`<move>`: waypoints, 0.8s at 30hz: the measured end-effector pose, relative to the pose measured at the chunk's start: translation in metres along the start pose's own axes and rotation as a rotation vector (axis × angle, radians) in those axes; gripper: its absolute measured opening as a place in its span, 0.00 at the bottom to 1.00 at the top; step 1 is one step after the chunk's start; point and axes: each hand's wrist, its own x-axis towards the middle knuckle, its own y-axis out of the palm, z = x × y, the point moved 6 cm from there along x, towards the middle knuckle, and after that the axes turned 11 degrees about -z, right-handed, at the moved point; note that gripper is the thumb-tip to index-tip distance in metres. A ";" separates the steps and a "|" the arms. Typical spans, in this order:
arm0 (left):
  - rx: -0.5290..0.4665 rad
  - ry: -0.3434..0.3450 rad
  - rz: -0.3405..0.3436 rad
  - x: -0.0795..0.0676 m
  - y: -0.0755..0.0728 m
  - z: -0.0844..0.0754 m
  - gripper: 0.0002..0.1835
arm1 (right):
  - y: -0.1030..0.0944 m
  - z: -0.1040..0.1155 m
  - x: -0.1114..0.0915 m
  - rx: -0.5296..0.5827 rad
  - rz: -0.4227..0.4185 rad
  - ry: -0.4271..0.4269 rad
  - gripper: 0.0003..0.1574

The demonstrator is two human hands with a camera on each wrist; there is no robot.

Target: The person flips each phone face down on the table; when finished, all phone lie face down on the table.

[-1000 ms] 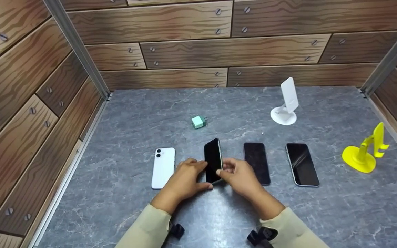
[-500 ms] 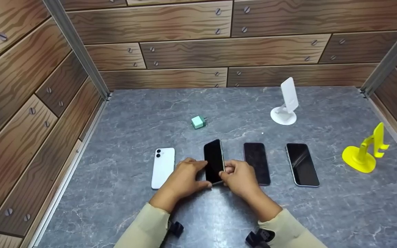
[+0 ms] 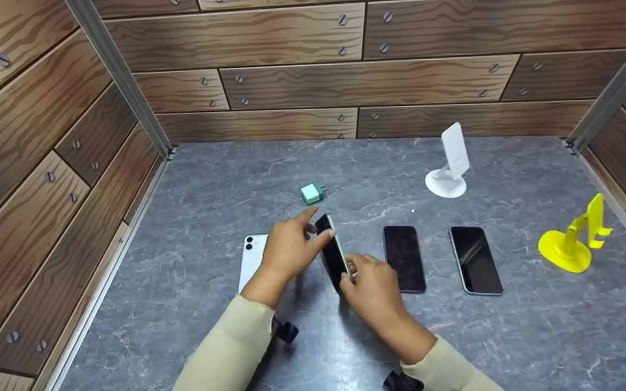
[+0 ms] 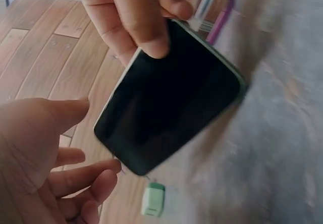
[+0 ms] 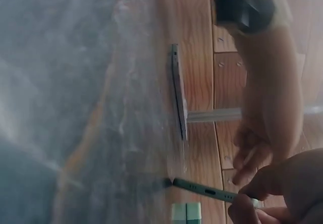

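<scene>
A black-screened smartphone stands tilted on its side a little above the table, its green-tinted edge showing in the right wrist view. My right hand pinches it by its near right edge, thumb over the screen in the left wrist view. At the phone's far end is my left hand, fingers spread around that end without gripping; in the left wrist view a gap shows between its thumb and the phone. Partly behind my left hand lies a white phone, camera side up. To the right rest two dark-screened phones, face up.
A green-and-white charger plug sits beyond the hands. A white phone stand is at the back right and a yellow phone stand at the far right. Wood-patterned walls enclose the grey table.
My left hand has let go of the phone's left side and moved up to its far end. The phone has been lifted and turned more onto its edge by my right hand.
</scene>
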 end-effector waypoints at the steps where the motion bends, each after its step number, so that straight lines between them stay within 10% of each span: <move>1: -0.001 -0.007 -0.007 0.002 -0.001 -0.002 0.36 | 0.000 0.004 -0.002 -0.014 -0.014 -0.040 0.18; 10: 0.084 0.029 -0.068 0.006 -0.003 -0.009 0.20 | 0.001 0.021 -0.012 -0.047 -0.073 -0.228 0.16; 24: 0.036 -0.018 -0.085 0.004 -0.005 0.000 0.18 | 0.014 0.018 -0.013 0.107 0.114 -0.071 0.24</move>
